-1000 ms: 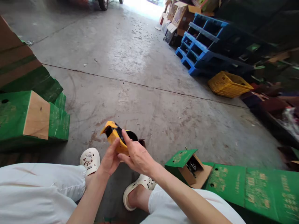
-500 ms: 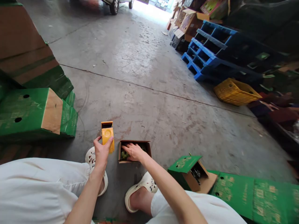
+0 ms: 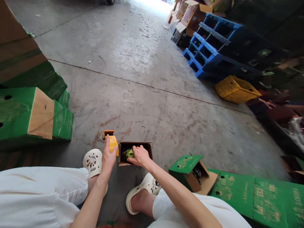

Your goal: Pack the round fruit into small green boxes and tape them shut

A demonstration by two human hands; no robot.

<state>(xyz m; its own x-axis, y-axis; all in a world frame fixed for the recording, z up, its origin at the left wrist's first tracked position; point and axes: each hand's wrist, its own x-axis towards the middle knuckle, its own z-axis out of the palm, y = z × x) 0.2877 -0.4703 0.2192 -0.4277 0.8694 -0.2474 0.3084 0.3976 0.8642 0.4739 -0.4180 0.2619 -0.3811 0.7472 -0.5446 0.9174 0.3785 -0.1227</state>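
My left hand (image 3: 109,154) is closed around a yellow packing tape dispenser (image 3: 113,144), held just left of a small open cardboard box (image 3: 135,165) on the floor between my feet. My right hand (image 3: 141,156) reaches into that box, its thumb and fingers curled at the side of a round, light-green patterned thing (image 3: 129,153). Dark, shiny wrapping seems to lie beside it. What lies under my right palm is hidden.
Green cartons (image 3: 40,114) are stacked at left. A half-open green carton (image 3: 187,166) and flat green boxes (image 3: 266,196) lie at right. Farther off are blue pallets (image 3: 209,47) and a yellow basket (image 3: 236,89). White clogs (image 3: 92,163) are on my feet.
My left hand has turned the tape dispenser and brought it closer to the box. My right hand has shifted right, its fingers curling, and the light-green thing now shows. The view has tipped down.
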